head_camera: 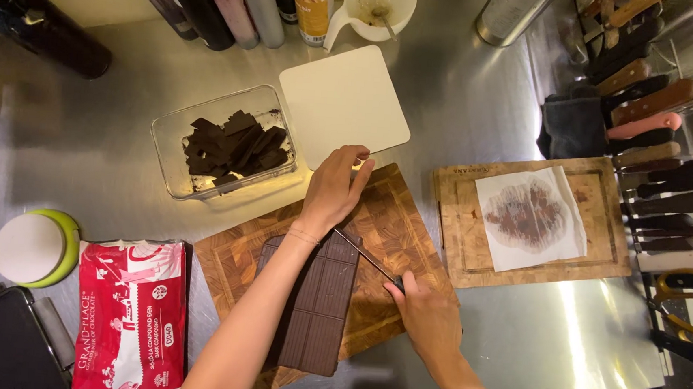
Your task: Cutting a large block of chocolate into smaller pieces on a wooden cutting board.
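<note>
The right hand (pixel 429 312) is closed around the handle of a knife (pixel 365 258), the handle itself hidden in the fist, while the left hand (pixel 335 190) lies flat and open-palmed on the blade's far end, pressing it across the top of a dark chocolate slab (pixel 316 302) at the middle of a wooden cutting board (pixel 397 230). At ten o'clock from the board a clear tub (pixel 173 138) holds chocolate pieces (pixel 236 146), its white lid (pixel 345 105) at twelve, a second board with stained paper (pixel 532 216) at three, and a red bag (pixel 130 317) at eight, cut off below.
</note>
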